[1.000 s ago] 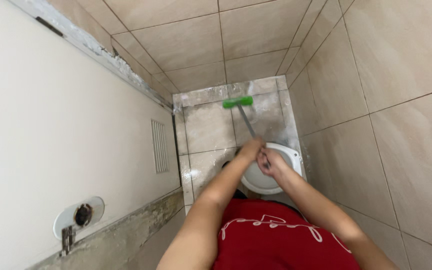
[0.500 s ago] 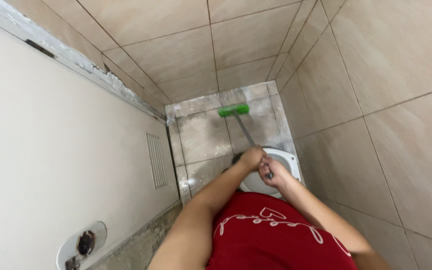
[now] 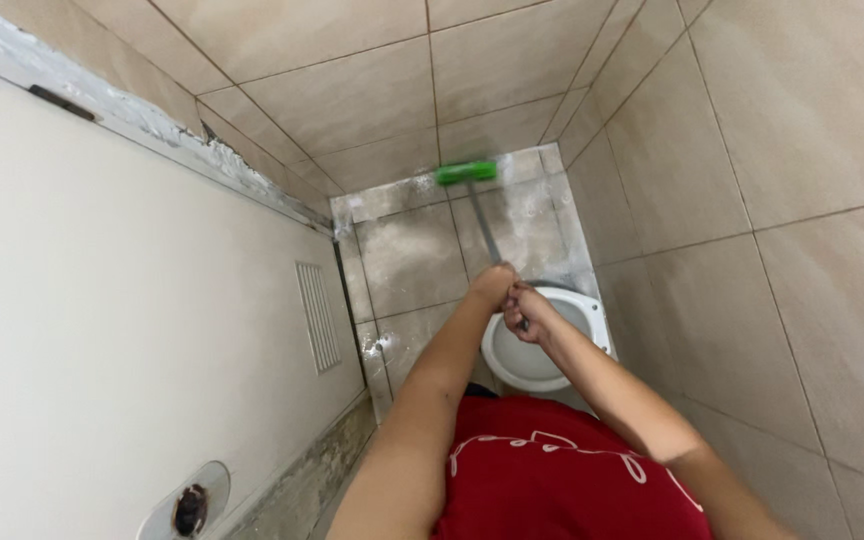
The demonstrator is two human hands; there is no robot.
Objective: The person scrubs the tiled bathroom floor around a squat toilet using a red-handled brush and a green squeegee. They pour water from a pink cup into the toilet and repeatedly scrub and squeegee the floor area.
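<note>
Both hands, left above right, gripped the brush handle; its green head had slid forward to the far wall; scrubbing reached the floor's back edge.

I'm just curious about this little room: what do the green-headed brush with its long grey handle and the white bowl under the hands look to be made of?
The green brush head looks like moulded plastic: bright, even colour. Its grey handle, held by the left hand and right hand, seems thin metal, though painted plastic is possible. The white bowl looks like glazed ceramic: smooth and glossy.
</note>
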